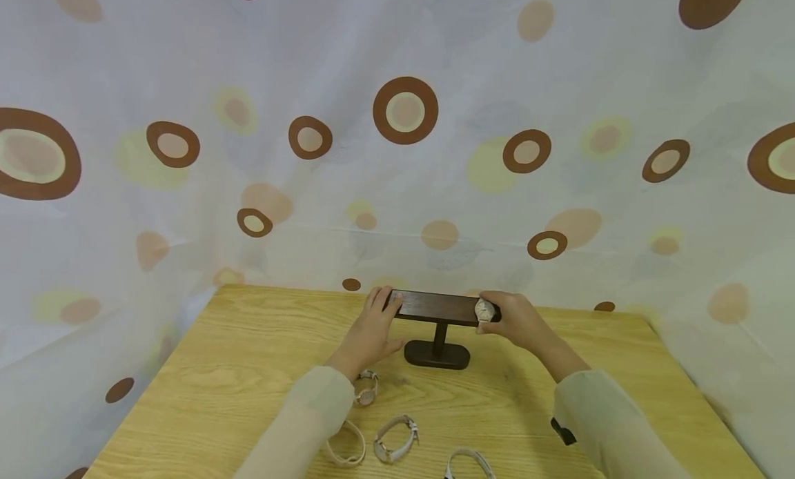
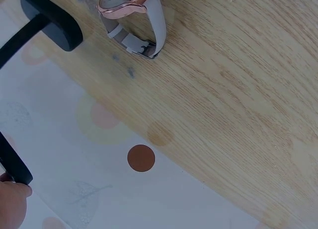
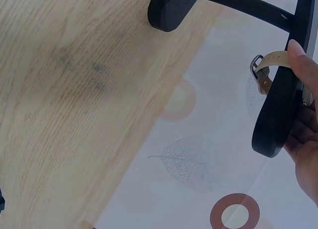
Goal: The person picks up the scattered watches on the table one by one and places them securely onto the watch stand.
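A dark T-shaped watch stand is upright near the back of the table. My left hand grips the left end of its bar, with fingers over the top. At the bar's right end sits a watch with a pale round face. My right hand holds that watch against the bar, fingers behind and thumb low at the front. The right wrist view shows its beige strap hanging under the bar, buckle end loose, with the thumb pressing on it.
Near my left forearm stands a rose-gold watch with a pale strap. Closer to the front lie a white-strapped watch, a thin beige band and another strap at the frame's edge. A patterned curtain hangs behind the wooden table.
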Demonstrator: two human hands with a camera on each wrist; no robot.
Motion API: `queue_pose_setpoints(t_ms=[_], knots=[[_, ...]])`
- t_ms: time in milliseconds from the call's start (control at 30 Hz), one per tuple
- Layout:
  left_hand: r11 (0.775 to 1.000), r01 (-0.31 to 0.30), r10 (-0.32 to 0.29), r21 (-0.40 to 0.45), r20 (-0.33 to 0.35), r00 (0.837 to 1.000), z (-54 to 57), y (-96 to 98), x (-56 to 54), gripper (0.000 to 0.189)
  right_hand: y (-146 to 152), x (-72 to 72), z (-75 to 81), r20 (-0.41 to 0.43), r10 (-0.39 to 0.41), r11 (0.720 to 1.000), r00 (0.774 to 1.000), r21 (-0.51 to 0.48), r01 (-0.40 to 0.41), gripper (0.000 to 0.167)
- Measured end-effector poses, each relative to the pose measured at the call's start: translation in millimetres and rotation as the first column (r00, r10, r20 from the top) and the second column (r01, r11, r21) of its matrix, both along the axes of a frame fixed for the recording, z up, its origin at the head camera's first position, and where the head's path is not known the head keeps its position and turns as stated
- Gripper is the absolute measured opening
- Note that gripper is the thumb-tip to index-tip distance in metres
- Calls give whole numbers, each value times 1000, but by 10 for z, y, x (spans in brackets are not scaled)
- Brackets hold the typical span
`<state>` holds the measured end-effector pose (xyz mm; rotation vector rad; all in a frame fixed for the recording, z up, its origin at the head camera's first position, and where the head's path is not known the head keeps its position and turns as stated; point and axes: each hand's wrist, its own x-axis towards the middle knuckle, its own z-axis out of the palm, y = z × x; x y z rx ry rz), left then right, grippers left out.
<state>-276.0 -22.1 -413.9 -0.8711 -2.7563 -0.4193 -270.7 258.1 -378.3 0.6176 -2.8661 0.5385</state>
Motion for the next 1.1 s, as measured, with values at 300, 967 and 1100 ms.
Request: queue_pose_setpoints(t_ms=[300, 967, 1100], knots=[[1000, 4, -4, 4, -17, 1000, 19, -10, 13, 75, -71, 4, -4, -3, 10, 1000, 1000, 0, -10, 62], [1000, 6, -5, 9, -98, 995, -19, -5, -17, 60, -275, -10, 13, 8, 21, 1000, 1000, 0, -21, 60], [1000, -3, 7, 23, -162, 987, -31, 8, -19, 48, -305, -17, 10, 20, 21, 1000, 1000, -1, -21, 61]])
